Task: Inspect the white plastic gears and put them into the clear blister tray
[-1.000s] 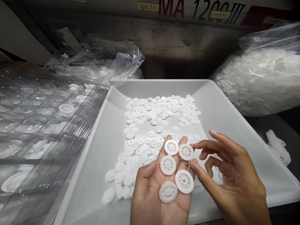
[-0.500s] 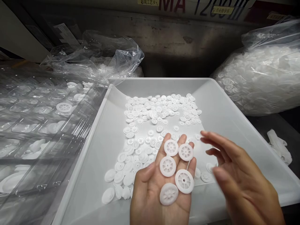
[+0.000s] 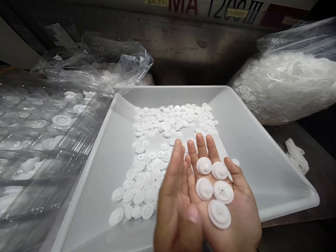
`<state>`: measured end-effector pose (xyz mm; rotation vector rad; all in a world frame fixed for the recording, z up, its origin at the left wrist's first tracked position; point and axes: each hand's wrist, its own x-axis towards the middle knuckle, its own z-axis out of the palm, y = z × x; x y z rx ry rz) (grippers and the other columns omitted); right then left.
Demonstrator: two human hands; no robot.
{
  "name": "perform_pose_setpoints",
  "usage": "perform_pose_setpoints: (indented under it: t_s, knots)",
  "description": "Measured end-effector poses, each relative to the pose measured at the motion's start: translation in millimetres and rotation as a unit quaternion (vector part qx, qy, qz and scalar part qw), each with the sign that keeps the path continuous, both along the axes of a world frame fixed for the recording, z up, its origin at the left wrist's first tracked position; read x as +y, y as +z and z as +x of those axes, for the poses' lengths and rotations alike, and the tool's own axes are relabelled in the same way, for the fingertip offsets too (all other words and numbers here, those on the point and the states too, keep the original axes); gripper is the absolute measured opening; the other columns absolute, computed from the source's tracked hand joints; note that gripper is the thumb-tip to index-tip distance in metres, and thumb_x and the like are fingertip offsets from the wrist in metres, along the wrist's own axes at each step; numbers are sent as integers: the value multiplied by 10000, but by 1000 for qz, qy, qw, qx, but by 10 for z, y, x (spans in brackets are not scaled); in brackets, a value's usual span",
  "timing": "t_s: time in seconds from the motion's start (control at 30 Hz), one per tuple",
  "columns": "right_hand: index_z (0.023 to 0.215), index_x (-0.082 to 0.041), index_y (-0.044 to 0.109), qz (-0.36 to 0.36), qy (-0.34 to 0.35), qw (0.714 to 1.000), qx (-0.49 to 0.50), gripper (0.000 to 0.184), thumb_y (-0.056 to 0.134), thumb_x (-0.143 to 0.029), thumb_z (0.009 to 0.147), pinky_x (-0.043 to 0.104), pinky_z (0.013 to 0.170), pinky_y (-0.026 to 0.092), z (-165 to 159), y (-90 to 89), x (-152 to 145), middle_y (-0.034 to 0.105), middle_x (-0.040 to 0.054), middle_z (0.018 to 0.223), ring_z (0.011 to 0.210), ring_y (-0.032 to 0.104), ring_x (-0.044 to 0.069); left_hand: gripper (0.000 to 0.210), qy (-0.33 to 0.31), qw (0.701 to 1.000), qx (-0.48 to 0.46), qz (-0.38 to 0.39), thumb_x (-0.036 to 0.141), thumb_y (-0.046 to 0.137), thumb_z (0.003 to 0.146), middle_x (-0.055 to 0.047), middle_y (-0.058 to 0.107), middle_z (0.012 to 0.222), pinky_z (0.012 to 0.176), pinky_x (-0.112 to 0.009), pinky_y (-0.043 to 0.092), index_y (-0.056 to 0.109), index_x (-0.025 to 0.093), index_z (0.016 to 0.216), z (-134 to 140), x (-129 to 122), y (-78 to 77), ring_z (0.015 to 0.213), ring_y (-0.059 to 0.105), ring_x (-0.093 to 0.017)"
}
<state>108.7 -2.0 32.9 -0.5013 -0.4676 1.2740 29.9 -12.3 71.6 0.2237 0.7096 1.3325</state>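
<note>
Centrally, the right hand (image 3: 238, 213), palm up with fingers spread, bears five white plastic gears (image 3: 223, 191) above the near part of the grey bin (image 3: 288, 194). The left hand (image 3: 173, 206), fingers outstretched and turned on edge, overlaps it in view and hides some loose gears (image 3: 139, 197); contact cannot be told. A clear plastic bag (image 3: 97, 66) reaches the bin's far left corner; a gear-filled bag (image 3: 288, 87) flanks the far right corner; a compartmented clear tray (image 3: 76, 154) borders the left edge.
</note>
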Motion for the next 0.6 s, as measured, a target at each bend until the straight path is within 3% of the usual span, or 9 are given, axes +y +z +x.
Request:
perform_pose_setpoints:
  t_s: [0.1, 0.23, 0.33, 0.53, 0.6]
  knots:
    - [1385, -346, 741, 41, 47, 993, 101, 404, 416, -398, 1151, 378, 1243, 375, -4, 7, -21, 582, -34, 1543, 1477, 493, 178, 497, 61, 995, 68, 40, 18, 593, 933, 91, 729, 1478, 1292, -265, 353, 822, 357, 1215, 47, 23, -47, 1566, 477, -152]
    - [1417, -300, 727, 51, 68, 986, 144, 403, 468, -430, 1137, 385, 1272, 332, -32, 32, -39, 557, -6, 1566, 1498, 464, 205, 401, 27, 998, 24, -57, 154, 707, 881, 45, 757, 1448, 1250, -351, 461, 830, 354, 1206, 85, 83, -33, 1524, 543, -240]
    - [1446, -281, 710, 45, 69, 984, 159, 426, 486, -453, 1127, 389, 1272, 345, -30, 38, -41, 557, 13, 1572, 1500, 464, 219, 403, 1, 996, 1, -94, 210, 705, 875, 15, 756, 1449, 1264, -370, 446, 823, 348, 1234, 42, 124, -39, 1527, 540, -252]
    - [1470, -255, 692, 36, 64, 983, 170, 458, 491, -470, 1120, 366, 1266, 367, -22, 18, -44, 564, 22, 1575, 1516, 443, 219, 379, -29, 995, -17, -95, 268, 683, 918, 10, 734, 1479, 1279, -351, 412, 810, 359, 1264, -15, 117, -99, 1546, 518, -229]
    - [1471, -253, 692, 38, 61, 983, 167, 463, 494, -475, 1116, 376, 1267, 364, -25, 22, -48, 560, 27, 1580, 1519, 440, 223, 428, -46, 994, -17, -96, 304, 662, 926, 4, 701, 1528, 1300, -401, 389, 778, 359, 1334, -16, 117, -111, 1575, 479, -258]
